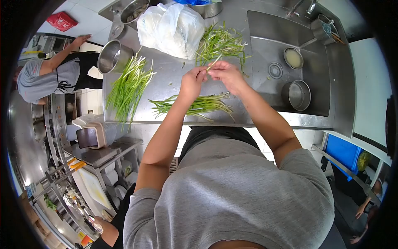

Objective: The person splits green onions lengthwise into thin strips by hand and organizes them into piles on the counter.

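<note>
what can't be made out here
- White bag's contents: head view, hidden by the plastic.
- Whether the left hand grips the stalk: head view, too small where the hands meet.
- Blue item: head view, cut off by the top edge.
- What the pale liquid is: head view, too small.

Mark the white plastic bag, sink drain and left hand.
White plastic bag [171, 32], head view, middle of its side.
Sink drain [275, 71], head view, its centre.
Left hand [191, 84], head view, back of the hand.

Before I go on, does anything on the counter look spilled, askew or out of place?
The leftmost greens have tips poking past the counter's near edge; the heap beside the plastic bag lies tangled, unlike the aligned front bundle.
</note>
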`<act>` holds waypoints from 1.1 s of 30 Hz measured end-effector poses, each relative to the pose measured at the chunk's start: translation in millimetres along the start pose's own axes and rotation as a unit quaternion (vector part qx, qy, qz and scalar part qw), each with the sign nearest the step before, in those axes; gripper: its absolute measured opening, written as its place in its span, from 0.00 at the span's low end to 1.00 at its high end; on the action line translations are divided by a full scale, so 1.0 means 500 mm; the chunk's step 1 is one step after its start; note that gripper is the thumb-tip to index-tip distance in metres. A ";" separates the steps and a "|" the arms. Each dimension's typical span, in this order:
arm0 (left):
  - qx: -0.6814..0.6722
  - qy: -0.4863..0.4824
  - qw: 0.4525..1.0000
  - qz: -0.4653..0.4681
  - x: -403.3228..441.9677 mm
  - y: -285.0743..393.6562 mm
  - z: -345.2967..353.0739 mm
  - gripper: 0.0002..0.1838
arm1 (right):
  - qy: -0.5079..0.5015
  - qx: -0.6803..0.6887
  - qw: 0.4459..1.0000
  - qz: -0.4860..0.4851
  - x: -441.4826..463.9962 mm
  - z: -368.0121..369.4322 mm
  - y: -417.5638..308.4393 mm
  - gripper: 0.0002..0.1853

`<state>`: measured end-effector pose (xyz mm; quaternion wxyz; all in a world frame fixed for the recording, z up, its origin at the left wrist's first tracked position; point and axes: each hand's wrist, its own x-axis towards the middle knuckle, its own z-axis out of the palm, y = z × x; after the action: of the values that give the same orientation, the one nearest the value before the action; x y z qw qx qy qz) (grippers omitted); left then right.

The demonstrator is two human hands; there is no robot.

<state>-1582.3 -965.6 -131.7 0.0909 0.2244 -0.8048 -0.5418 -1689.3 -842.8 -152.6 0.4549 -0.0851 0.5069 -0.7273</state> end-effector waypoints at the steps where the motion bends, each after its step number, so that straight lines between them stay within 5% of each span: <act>1: -0.033 -0.003 0.999 -0.010 0.003 0.009 0.001 0.11 | -0.013 -0.015 1.000 -0.002 0.002 0.003 0.001 0.07; 10: 0.036 -0.023 0.998 -0.040 -0.001 0.045 -0.034 0.11 | -0.022 -0.049 0.998 -0.039 0.019 0.012 -0.058 0.04; 22: 0.135 0.016 0.991 0.003 -0.021 0.098 -0.098 0.10 | -0.078 0.269 0.953 -0.114 0.073 -0.010 -0.138 0.05; 24: 0.128 0.024 0.991 -0.038 -0.025 0.088 -0.110 0.08 | 0.038 -0.064 0.977 -0.199 0.106 -0.037 -0.135 0.07; 26: 0.120 0.025 0.990 -0.065 -0.028 0.073 -0.112 0.07 | 0.121 -0.416 0.876 -0.210 0.103 -0.043 -0.129 0.17; 29: 0.087 0.020 0.993 -0.078 -0.018 0.065 -0.110 0.07 | 0.065 -0.493 0.751 -0.434 0.048 0.008 -0.133 0.23; 33: -0.016 0.000 0.995 -0.100 -0.016 0.075 -0.103 0.08 | -0.030 -0.526 0.697 -0.487 0.023 0.047 -0.110 0.13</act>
<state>-1565.0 -992.9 -76.1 0.0394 0.3024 -0.7695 -0.5611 -1713.8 -862.9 -100.8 -0.0667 -0.5670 0.6810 -0.4585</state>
